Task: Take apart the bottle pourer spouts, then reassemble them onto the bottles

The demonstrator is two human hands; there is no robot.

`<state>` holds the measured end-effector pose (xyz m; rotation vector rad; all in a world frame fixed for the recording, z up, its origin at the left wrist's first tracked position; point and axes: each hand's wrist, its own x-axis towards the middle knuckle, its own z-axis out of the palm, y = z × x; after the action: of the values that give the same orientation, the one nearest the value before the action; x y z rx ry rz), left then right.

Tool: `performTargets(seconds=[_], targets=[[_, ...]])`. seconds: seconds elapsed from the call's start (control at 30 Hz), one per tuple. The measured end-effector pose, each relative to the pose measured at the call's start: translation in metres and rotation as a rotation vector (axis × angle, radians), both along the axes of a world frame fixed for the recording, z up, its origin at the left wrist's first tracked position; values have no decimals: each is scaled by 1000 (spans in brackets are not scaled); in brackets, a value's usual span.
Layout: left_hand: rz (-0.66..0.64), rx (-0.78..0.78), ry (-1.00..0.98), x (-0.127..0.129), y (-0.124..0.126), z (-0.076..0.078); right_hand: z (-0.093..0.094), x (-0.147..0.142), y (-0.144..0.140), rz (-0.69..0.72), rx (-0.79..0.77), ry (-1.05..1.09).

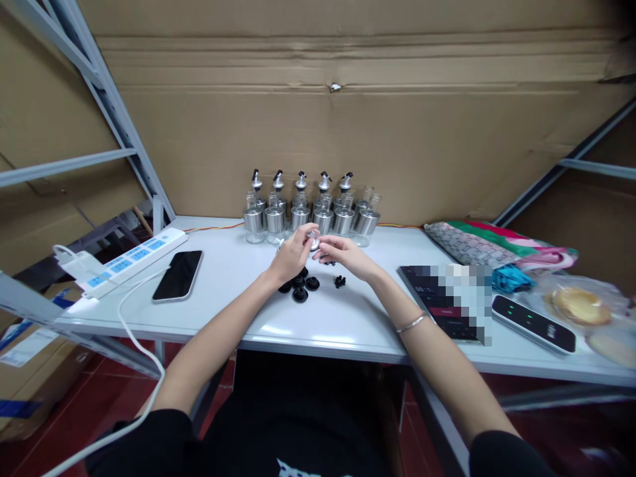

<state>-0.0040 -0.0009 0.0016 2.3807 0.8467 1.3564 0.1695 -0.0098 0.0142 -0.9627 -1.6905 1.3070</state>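
My left hand [294, 255] is closed on a small silver pourer top [314, 244], held just above the table in front of the bottles. On the other side, the bent fingers of my right hand [350, 255] pinch at the same piece. Below my left hand lie several round black rubber stoppers [299, 293], partly hidden by it. Small black caps [340, 281] are heaped under my right hand. Behind both hands stand rows of glass bottles with steel sleeves [300, 217]. Those in the back row carry silver pourers with black tips [301, 179].
On the left of the white table [318, 328] are a power strip [134, 262] with a white cable and a phone [179, 275]. To the right are a tablet [437, 305], a white-edged black device [534, 323], a colourful bag [497, 245] and wrapped food [581, 305]. Cardboard [387, 132] walls the back.
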Motion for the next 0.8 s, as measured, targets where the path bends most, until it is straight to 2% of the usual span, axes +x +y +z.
performTargets(seconds=[0.17, 0.3, 0.53, 0.67, 0.8], targets=[[46, 83, 60, 0, -2, 5, 3, -3, -1, -113, -28, 76], [30, 129, 124, -1, -1, 5, 2, -2, 1, -167, -34, 81], [33, 215, 33, 2, -1, 0, 0, -8, -1, -207, -17, 136], [-1, 263, 44, 5, -2, -5, -2, -12, 0, -260, 65, 142], [-33, 266, 49, 5, 1, -8, -5, -16, 2, -332, 219, 73]])
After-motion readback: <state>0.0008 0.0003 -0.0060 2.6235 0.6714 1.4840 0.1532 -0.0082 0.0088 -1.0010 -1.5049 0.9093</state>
